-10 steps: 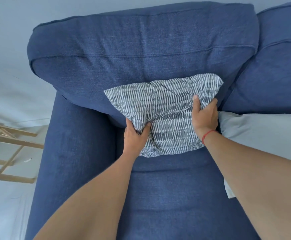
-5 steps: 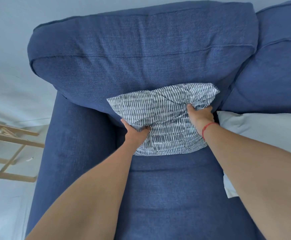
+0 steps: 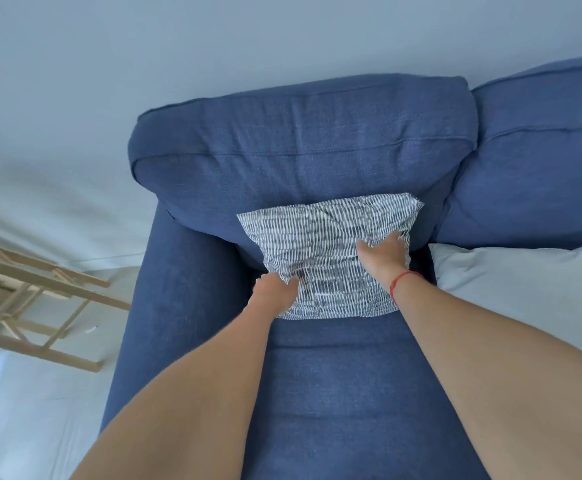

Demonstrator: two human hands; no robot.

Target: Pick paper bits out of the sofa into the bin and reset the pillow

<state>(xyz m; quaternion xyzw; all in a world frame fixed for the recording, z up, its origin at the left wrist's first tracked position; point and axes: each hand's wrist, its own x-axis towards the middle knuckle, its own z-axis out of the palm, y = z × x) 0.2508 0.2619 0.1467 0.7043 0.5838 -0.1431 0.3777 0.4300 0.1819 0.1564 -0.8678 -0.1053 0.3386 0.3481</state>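
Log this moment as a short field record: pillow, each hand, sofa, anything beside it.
pillow: striped grey-and-white pillow, leaning against the blue sofa's back cushion, bottom edge on the seat
left hand: left hand gripping the pillow's lower left edge
right hand: right hand on the pillow's right side, red string at the wrist
right of pillow: pale cushion
left of sofa: wooden rack
paper bits: none visible

Nothing to read here

I find no words, labels, brand marks or numbers on anything in front of me; the pillow (image 3: 324,251) at my twelve o'clock carries only a pattern of short white dashes on grey, not lettering.
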